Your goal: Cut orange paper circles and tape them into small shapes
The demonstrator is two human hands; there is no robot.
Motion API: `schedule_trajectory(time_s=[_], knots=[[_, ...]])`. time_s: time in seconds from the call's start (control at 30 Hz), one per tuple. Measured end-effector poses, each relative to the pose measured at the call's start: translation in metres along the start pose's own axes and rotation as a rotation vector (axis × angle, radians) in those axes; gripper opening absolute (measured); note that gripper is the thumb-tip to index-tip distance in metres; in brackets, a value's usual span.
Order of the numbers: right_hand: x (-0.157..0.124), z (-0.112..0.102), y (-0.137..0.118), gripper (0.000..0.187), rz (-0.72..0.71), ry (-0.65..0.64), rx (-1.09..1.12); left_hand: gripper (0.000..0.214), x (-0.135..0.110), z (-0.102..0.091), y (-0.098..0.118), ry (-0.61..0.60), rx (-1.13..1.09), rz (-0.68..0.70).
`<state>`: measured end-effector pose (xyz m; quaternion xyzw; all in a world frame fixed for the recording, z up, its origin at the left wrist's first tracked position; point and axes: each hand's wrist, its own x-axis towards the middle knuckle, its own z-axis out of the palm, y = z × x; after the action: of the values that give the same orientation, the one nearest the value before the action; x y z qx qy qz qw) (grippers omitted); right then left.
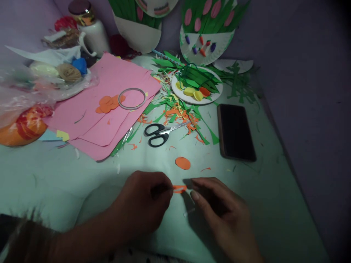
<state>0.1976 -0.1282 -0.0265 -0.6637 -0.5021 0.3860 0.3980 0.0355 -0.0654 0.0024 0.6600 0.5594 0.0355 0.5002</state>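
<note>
A small orange paper piece [180,188] is held low over the pale green table [82,182]. My left hand [145,204] pinches its left end with closed fingers. On its right end my right hand [219,210] pinches with thumb and forefinger. Just beyond lies a loose orange paper oval [182,163]. Black-handled scissors [160,134] rest farther back among green and orange paper scraps [178,109].
A black phone [235,131] lies at the right. Pink paper sheets [109,106] carry orange ovals [106,104] and a clear tape ring [132,98]. A paper plate [196,87] holds green strips and yellow shapes. Plastic bags [24,106], yarn and a jar [90,25] stand at the left back.
</note>
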Motion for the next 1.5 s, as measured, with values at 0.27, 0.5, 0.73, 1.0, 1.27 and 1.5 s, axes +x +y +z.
schedule_trajectory(time_s=[0.27,0.5,0.73,1.0,1.27,1.5], knots=[[0.000,0.007,-0.011,0.009,0.126,-0.089,0.065,0.020,0.000,0.003,0.005,-0.075,0.266,0.109],[0.003,0.005,-0.008,0.014,0.107,-0.128,-0.011,0.021,0.004,0.002,0.006,-0.068,0.156,0.046],[0.006,0.005,-0.008,0.015,0.134,-0.142,-0.029,0.020,0.008,0.001,0.005,-0.065,0.050,-0.045],[0.001,0.005,-0.002,0.019,0.093,-0.136,0.045,0.016,0.011,-0.004,0.005,-0.024,-0.184,-0.083],[0.001,0.003,0.007,0.023,-0.136,-0.074,-0.085,0.016,0.008,-0.014,-0.001,0.094,-0.267,-0.119],[0.002,0.007,0.004,0.023,-0.218,-0.140,-0.269,0.015,0.009,-0.015,-0.003,0.107,-0.294,-0.100]])
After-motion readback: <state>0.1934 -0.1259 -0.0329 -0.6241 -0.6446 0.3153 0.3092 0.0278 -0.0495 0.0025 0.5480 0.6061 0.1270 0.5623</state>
